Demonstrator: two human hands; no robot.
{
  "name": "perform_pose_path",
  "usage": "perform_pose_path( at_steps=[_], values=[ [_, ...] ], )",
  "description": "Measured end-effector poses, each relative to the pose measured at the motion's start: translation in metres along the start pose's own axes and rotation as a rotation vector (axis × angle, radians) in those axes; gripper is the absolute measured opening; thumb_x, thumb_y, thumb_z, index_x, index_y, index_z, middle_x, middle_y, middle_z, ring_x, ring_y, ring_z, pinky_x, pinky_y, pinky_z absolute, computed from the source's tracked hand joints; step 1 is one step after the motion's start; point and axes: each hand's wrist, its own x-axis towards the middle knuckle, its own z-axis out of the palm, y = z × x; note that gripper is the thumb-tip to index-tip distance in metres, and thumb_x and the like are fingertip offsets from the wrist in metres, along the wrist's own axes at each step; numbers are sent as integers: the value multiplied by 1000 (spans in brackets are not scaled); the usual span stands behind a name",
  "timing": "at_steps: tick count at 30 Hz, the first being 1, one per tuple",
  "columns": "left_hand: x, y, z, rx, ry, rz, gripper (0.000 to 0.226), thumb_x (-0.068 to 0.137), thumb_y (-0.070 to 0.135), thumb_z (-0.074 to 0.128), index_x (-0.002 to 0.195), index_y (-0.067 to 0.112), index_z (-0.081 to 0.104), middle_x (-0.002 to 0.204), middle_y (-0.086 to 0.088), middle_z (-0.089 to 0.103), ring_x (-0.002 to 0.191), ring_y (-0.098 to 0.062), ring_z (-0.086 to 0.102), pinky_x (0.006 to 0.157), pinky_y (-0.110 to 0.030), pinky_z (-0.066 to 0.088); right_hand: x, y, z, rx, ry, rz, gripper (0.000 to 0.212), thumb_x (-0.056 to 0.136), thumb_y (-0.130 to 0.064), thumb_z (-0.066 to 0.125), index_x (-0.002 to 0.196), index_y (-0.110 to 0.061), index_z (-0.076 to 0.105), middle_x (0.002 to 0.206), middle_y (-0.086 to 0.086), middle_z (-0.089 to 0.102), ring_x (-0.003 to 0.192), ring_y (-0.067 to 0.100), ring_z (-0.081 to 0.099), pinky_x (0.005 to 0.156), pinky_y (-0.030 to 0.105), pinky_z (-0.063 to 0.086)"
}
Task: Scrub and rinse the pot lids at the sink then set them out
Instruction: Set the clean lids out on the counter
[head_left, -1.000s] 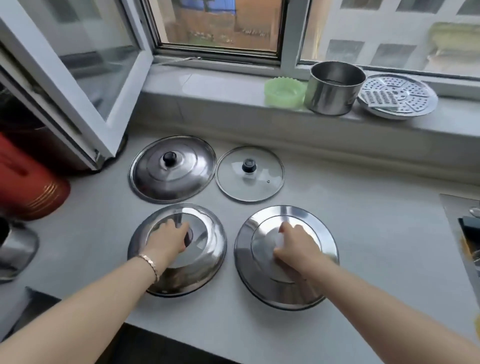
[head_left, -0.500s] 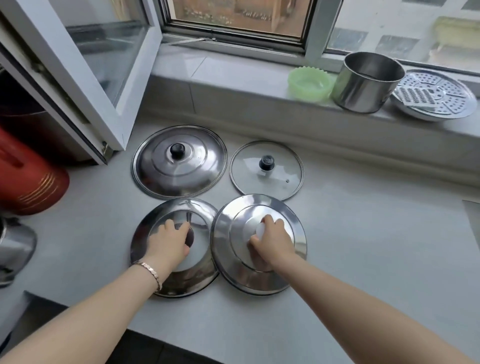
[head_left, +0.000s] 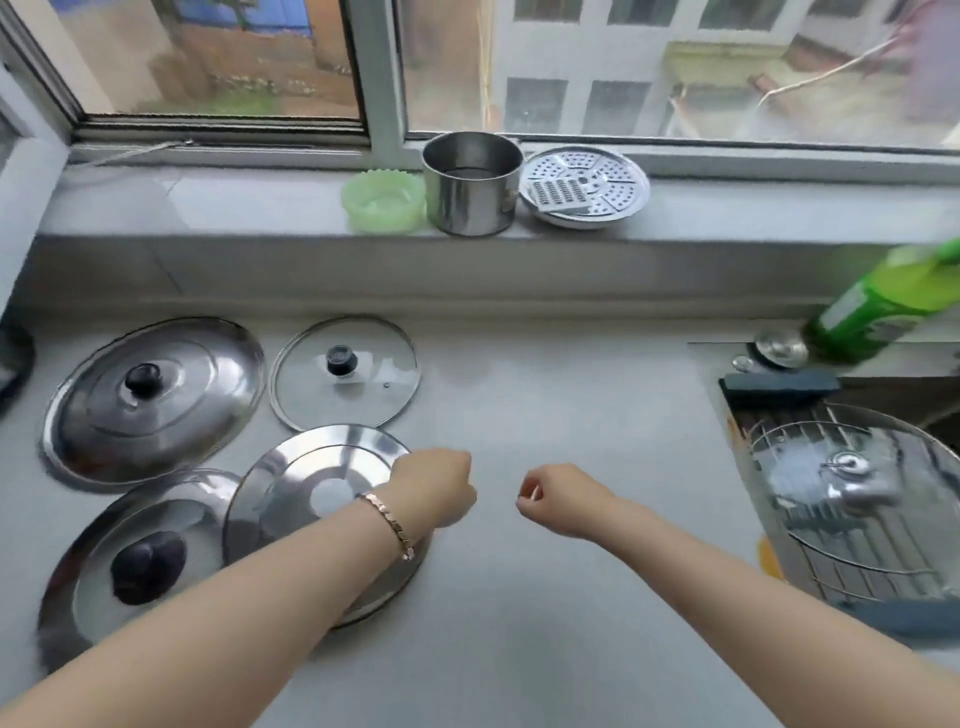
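Four round pot lids (head_left: 150, 400), three steel, one glass, are lying grouped on the grey worktop (head_left: 571, 415), the left hand (head_left: 434, 488) and right hand (head_left: 563, 499) are hovering nearby curled and empty, and a fifth metal-knobbed lid (head_left: 841, 483) is probably awaiting washing on the sink rack (head_left: 883, 571).

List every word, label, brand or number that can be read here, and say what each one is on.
Nothing here is legible.
Green bottle: it has a pale label, too blurred to read.
Glass lid, steel pot, perforated steel disc: no lettering shows on them.
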Motion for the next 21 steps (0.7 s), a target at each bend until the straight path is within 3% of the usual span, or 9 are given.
perform_pose_path(
  at_steps=[7, 12, 15, 21],
  values=[
    [59, 213, 6, -67, -4, 176, 24, 91, 19, 39, 110, 14, 53, 113, -6, 59, 101, -27, 56, 72, -27, 35, -57, 208, -73, 14, 134, 177, 24, 88, -25, 46, 103, -18, 64, 109, 3, 66, 101, 22, 59, 83, 29, 47],
    [103, 358, 17, -180, 11, 227, 26, 93, 23, 41, 116, 15, 51, 112, -5, 60, 99, -27, 58, 74, -31, 44, -87, 348, -119, 30, 206, 304, 21, 91, -23, 44, 99, -18, 62, 99, 5, 68, 79, 22, 57, 66, 25, 40],
    [135, 430, 28, -226, 31, 287, 28, 94, 29, 44, 118, 15, 46, 113, -7, 55, 95, -26, 59, 80, -38, 52, -94, 413, -132, 50, 251, 403, 21, 91, -21, 43, 98, -18, 62, 101, 6, 67, 86, 25, 60, 68, 26, 42],
    [194, 518, 50, -252, -46, 248, 45, 94, 37, 51, 130, 13, 39, 131, -11, 41, 119, -32, 43, 90, -43, 45, -94, 499, -142, 72, 406, 554, 24, 91, -21, 42, 104, -21, 63, 108, 3, 65, 97, 26, 60, 72, 27, 42]
  ],
)
